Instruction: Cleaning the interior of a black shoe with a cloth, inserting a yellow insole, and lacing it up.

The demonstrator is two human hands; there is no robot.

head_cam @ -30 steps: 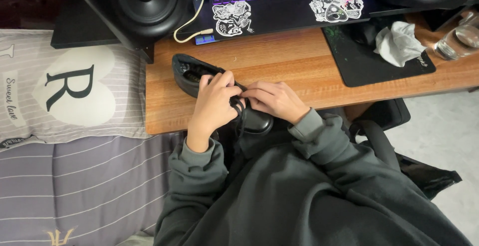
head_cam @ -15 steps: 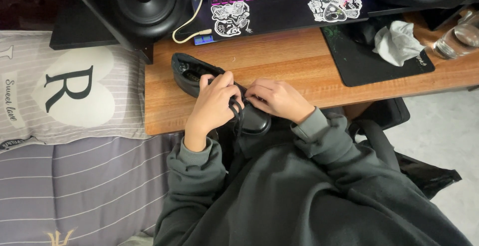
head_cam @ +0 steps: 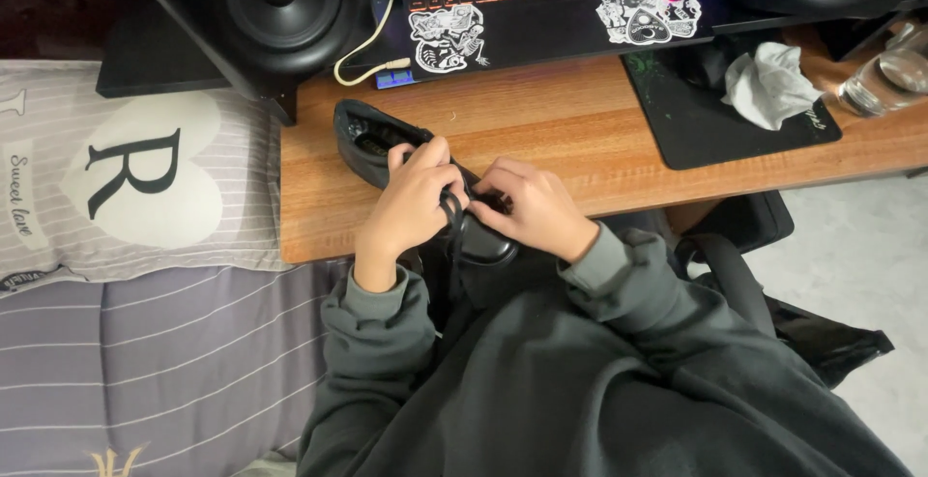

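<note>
Shoe [head_cam: 387, 139] lies diagonally at the tabletop [head_cam: 541, 119] edge; left hand [head_cam: 411, 197] and right hand [head_cam: 532, 208] pinch its lace [head_cam: 452, 208] mid-shoe.

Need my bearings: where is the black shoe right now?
Head view, centre: the black shoe lies on the wooden desk edge, under the left hand and right hand, below the laptop.

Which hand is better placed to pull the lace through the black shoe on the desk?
Probably the left hand: its fingers pinch the black lace beside the shoe's open top. The right hand lies over the toe end, seemingly steadying it at the wooden desk's edge.
</note>
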